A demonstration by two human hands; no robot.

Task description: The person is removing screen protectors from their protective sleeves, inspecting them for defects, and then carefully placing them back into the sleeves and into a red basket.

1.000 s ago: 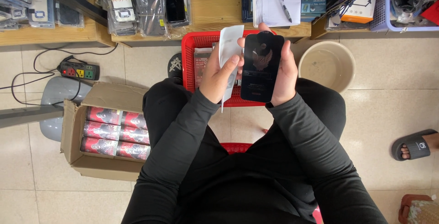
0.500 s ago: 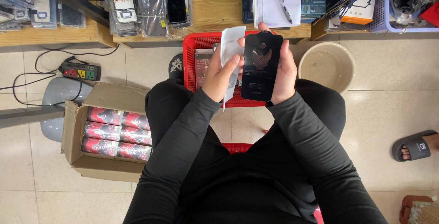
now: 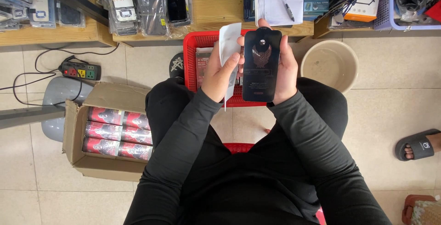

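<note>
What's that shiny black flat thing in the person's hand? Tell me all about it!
The black screen protector is a thin, glossy, phone-shaped sheet with rounded corners and a pale printed emblem. It stands upright above the red basket. The right hand grips its edges from behind; the left hand, holding a white sleeve, is beside it.

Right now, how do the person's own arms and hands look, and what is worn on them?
Both arms wear long, close-fitting black sleeves that end at the wrists, plain, without any print or stripe visible. The left hand and the right hand are bare: no gloves, and no ring or watch that I can see. The sleeve cloth shows soft folds near the elbows.
</note>
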